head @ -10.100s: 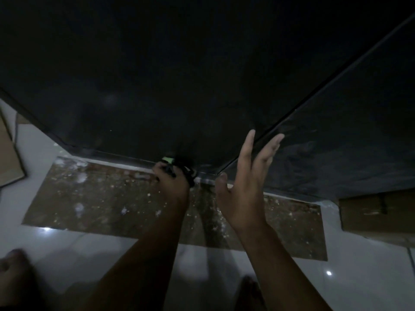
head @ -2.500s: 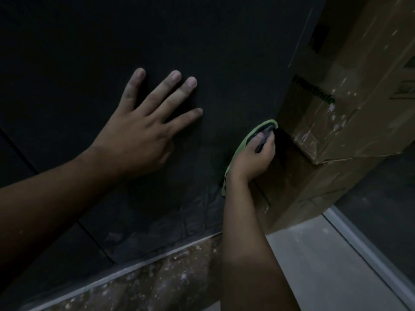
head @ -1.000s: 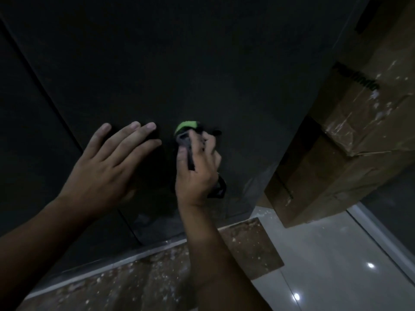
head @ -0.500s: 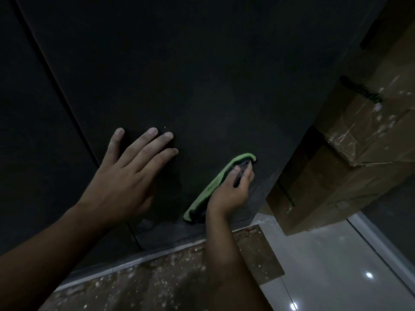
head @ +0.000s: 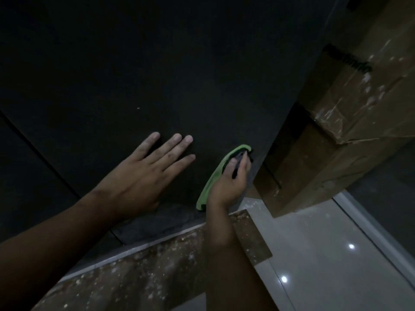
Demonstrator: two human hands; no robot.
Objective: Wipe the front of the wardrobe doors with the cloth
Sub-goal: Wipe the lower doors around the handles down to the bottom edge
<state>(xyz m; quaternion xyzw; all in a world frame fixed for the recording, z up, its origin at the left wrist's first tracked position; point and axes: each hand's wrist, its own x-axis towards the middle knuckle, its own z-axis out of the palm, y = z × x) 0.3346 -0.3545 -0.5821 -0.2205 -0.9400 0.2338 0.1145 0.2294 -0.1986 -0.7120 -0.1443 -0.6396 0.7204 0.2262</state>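
Head view: low at centre frame, the left hand (head: 143, 176) lies flat, apparently bracing the wardrobe door (head: 179, 75), while the right hand (head: 231, 182) grips the green cloth (head: 213, 180) against its lower right edge.

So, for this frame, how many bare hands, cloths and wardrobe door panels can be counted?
Bare hands: 2, left hand and right hand
Cloths: 1, crumpled green cloth
Dark matte wardrobe door panels: 2, wide panel and left panel
Total: 5
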